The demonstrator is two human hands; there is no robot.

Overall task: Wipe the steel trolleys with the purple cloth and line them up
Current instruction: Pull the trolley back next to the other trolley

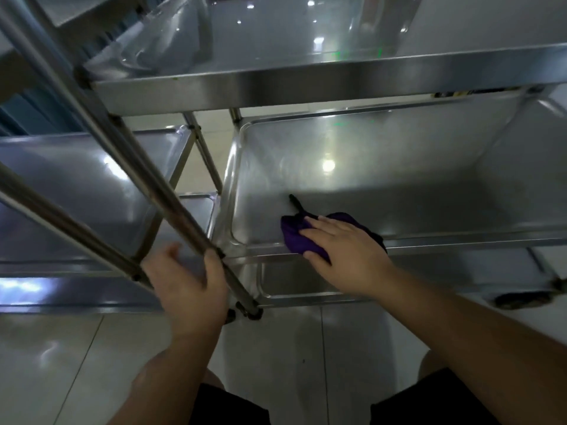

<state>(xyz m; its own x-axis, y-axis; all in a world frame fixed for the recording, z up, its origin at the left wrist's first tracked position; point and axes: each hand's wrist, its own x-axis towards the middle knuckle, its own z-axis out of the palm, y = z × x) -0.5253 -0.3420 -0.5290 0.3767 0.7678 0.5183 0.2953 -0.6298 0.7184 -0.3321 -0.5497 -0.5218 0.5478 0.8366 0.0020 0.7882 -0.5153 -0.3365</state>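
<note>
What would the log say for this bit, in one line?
step: wiping | right hand: presses purple cloth on middle shelf of steel trolley | left hand: grips trolley's upright steel post | second steel trolley: alongside, left

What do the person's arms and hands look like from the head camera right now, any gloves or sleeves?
Both arms are bare from the hands to the bottom of the frame: no sleeves in view. The left hand and right hand wear no gloves, and no rings, watch or wristbands show. The only clothing in view is dark shorts at the bottom edge.
</note>
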